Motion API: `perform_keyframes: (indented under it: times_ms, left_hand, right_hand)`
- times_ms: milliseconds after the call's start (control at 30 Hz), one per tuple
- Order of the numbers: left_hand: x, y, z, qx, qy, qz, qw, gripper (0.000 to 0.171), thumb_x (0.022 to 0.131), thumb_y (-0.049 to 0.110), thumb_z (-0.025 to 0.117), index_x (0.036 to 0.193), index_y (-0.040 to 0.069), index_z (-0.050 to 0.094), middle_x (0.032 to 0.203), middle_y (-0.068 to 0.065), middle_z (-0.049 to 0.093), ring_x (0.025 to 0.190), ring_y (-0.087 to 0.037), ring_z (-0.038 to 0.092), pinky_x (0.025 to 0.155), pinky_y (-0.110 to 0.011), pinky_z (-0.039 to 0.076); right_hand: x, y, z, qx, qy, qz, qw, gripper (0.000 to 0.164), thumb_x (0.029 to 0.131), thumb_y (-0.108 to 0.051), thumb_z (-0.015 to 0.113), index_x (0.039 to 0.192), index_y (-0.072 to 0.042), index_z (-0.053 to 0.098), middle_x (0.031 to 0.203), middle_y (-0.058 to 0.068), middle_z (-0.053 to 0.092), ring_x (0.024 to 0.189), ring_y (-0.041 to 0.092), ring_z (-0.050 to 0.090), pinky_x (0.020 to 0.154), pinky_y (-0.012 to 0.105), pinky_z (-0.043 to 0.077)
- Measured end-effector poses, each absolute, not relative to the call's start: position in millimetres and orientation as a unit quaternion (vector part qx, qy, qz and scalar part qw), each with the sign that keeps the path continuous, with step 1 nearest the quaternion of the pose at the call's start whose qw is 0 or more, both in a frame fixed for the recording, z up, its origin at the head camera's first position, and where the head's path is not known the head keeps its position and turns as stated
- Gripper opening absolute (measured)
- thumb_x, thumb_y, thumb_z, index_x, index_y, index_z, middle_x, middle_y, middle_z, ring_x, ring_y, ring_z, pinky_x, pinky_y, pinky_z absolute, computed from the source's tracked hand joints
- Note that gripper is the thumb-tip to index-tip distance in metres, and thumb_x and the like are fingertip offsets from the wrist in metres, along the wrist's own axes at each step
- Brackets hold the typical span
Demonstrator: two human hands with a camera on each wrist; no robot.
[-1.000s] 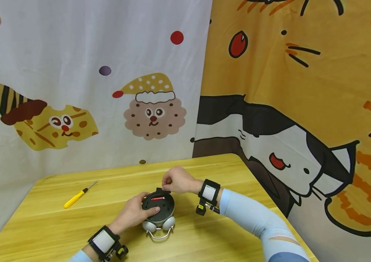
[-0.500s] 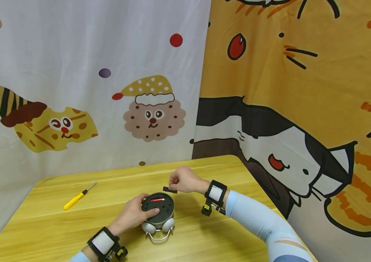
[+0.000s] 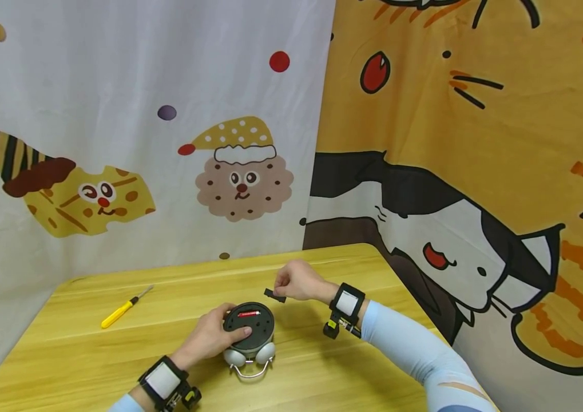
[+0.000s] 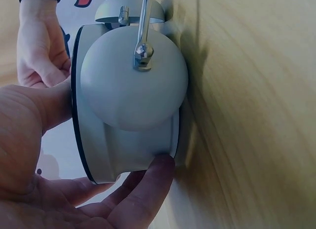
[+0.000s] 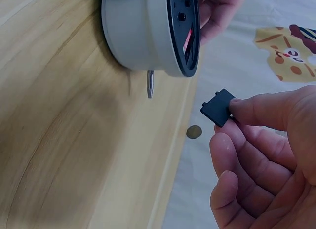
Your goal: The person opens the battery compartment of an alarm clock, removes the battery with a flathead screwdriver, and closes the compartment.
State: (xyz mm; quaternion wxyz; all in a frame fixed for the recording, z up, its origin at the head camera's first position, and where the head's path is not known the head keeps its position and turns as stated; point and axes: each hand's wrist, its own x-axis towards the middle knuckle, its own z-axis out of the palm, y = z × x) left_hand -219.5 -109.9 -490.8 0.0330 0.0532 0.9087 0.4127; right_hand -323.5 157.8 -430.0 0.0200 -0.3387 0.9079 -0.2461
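A twin-bell alarm clock [image 3: 262, 333] lies on its face, its black back turned up and its two pale bells toward me. In the back an uncovered battery compartment shows a red battery [image 3: 248, 313]. My left hand [image 3: 209, 336] grips the clock from the left, thumb on the back and fingers around the side, as the left wrist view confirms. Up and right of the clock, my right hand [image 3: 298, 281] pinches a small black battery cover [image 5: 218, 108] between thumb and fingers. The cover is in the air, apart from the clock, with two small tabs on one edge.
A screwdriver [image 3: 120, 312] with a yellow handle lies on the wooden table [image 3: 348, 366], left of the clock. Behind the table hang printed cloths [image 3: 116, 68] with cartoon figures. A small metal leg [image 5: 150, 84] sticks out of the clock's side.
The battery cover, at the clock's edge a second ago, has moved away to the right in my right hand. The compartment's upper edge now shows unobstructed. My left hand and the clock stay put.
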Motion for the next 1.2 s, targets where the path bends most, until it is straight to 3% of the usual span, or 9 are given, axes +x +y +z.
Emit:
perform_keyframes:
  times_ms: [1200]
  left_hand:
    - [-221, -112, -491, 0.059, 0.910, 0.408, 0.034, 0.072, 0.090, 0.043, 0.096, 0.143, 0.002, 0.069, 0.135, -0.020, 0.078, 0.124, -0.034, 0.073, 0.106, -0.059, 0.059]
  right_hand:
    - [-329, 208, -452, -0.245, 0.922, -0.296, 0.040, 0.013, 0.098, -0.019, 0.087, 0.085, -0.017, 0.085, 0.075, -0.006, 0.079, 0.064, 0.008, 0.067, 0.059, 0.025, 0.052]
